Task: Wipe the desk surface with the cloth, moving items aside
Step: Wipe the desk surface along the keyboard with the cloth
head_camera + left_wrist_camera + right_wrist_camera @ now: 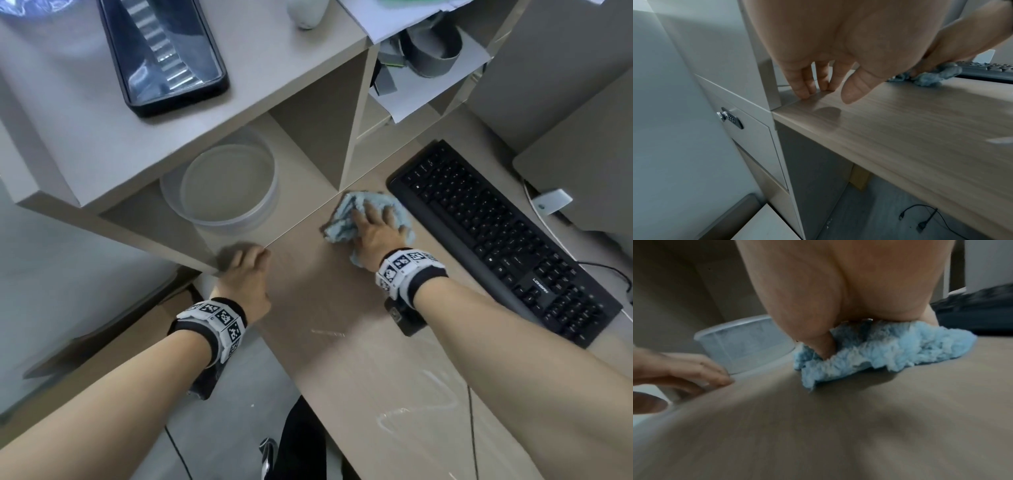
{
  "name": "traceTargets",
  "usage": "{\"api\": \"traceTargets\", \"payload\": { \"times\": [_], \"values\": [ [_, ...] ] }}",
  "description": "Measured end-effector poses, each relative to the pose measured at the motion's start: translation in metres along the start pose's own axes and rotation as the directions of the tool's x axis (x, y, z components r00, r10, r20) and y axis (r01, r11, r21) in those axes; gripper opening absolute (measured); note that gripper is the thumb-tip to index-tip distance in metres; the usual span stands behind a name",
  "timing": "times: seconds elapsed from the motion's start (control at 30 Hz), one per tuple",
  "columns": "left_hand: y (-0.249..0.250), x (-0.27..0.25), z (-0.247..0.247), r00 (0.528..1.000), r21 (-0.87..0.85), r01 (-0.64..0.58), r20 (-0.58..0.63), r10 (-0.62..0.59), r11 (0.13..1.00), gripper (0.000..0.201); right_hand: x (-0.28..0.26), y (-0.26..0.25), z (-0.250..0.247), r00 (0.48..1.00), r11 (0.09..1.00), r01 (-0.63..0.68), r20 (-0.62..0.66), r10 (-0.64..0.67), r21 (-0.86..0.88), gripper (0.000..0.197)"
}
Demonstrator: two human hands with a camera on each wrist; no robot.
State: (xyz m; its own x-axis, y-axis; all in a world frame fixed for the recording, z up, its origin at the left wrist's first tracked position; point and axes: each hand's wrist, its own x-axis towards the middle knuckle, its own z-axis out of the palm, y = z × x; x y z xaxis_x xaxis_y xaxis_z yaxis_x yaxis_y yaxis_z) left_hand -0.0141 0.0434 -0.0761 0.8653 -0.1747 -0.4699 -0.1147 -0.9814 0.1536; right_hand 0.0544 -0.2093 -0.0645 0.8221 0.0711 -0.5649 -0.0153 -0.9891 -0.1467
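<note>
A fluffy light-blue cloth (340, 228) (890, 353) (931, 78) lies bunched on the wood-grain desk (329, 308) (900, 129), just left of the black keyboard (496, 233). My right hand (373, 222) (838, 296) presses down on the cloth with spread fingers, and the thumb digs into its folds. My left hand (253, 257) (826, 92) holds nothing. Its fingertips touch the desk's far left corner beside the shelf unit's side panel. A round clear container (226, 185) (744, 344) stands in the open cubby under the shelf, between the two hands and behind them.
A dark phone-like device (161, 54) lies on the shelf top (274, 78). Papers and grey straps fill the cubby at the back right (428, 58). A grey slab (582, 147) and cables sit beyond the keyboard. Wet streaks (428, 404) mark the near desk. A locked drawer (729, 117) stands left.
</note>
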Motion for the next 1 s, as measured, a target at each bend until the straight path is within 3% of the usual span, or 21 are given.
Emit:
{"api": "traceTargets", "payload": {
  "times": [0.1, 0.2, 0.37, 0.47, 0.53, 0.63, 0.7, 0.77, 0.83, 0.9, 1.0],
  "values": [
    [-0.001, -0.001, -0.001, 1.0, -0.022, -0.015, -0.01, 0.015, 1.0, 0.081, -0.018, -0.034, 0.022, 0.978, 0.977, 0.202, 0.062, -0.198, -0.072, 0.094],
    [-0.004, -0.003, -0.002, 0.999, -0.032, -0.035, -0.013, 0.034, 0.999, 0.079, -0.042, -0.027, 0.041, 0.947, 0.948, 0.313, 0.098, -0.306, -0.061, 0.084],
    [-0.009, -0.012, -0.003, 0.997, -0.153, -0.063, -0.06, 0.054, 0.986, 0.068, -0.038, 0.023, 0.02, 0.987, 0.986, 0.15, 0.06, -0.146, -0.067, 0.083],
    [-0.018, -0.027, 0.005, 0.992, -0.25, -0.048, -0.127, 0.016, 0.967, 0.059, -0.027, 0.001, 0.013, 0.997, 0.998, 0.066, 0.042, -0.066, 0.004, 0.083],
    [-0.025, -0.039, 0.011, 0.987, -0.289, -0.023, -0.157, -0.023, 0.957, 0.057, -0.024, -0.03, 0.019, 0.995, 0.996, 0.081, 0.055, -0.079, -0.023, 0.08],
    [-0.041, -0.054, 0.016, 0.989, -0.234, 0.03, -0.135, -0.062, 0.972, 0.061, -0.036, -0.082, 0.043, 0.964, 0.963, 0.247, 0.126, -0.233, -0.105, 0.082],
    [-0.05, -0.059, 0.016, 0.99, -0.193, 0.053, -0.12, -0.077, 0.98, 0.063, -0.055, -0.11, 0.057, 0.916, 0.912, 0.382, 0.188, -0.354, -0.146, 0.082],
    [-0.053, -0.06, 0.015, 0.99, -0.209, 0.053, -0.12, -0.08, 0.976, 0.064, -0.071, -0.122, 0.069, 0.858, 0.852, 0.492, 0.265, -0.439, -0.18, 0.076],
    [-0.053, -0.06, 0.014, 0.988, -0.247, 0.044, -0.131, -0.079, 0.968, 0.063, -0.076, -0.111, 0.074, 0.832, 0.817, 0.539, 0.282, -0.478, -0.206, 0.075],
    [-0.052, -0.062, 0.012, 0.987, -0.284, 0.038, -0.138, -0.08, 0.958, 0.065, -0.072, -0.087, 0.07, 0.85, 0.832, 0.513, 0.259, -0.458, -0.212, 0.075],
    [-0.051, -0.067, 0.006, 0.991, -0.336, 0.05, -0.102, -0.089, 0.941, 0.064, -0.061, -0.066, 0.057, 0.92, 0.906, 0.383, 0.166, -0.356, -0.181, 0.076]
  ]
}}
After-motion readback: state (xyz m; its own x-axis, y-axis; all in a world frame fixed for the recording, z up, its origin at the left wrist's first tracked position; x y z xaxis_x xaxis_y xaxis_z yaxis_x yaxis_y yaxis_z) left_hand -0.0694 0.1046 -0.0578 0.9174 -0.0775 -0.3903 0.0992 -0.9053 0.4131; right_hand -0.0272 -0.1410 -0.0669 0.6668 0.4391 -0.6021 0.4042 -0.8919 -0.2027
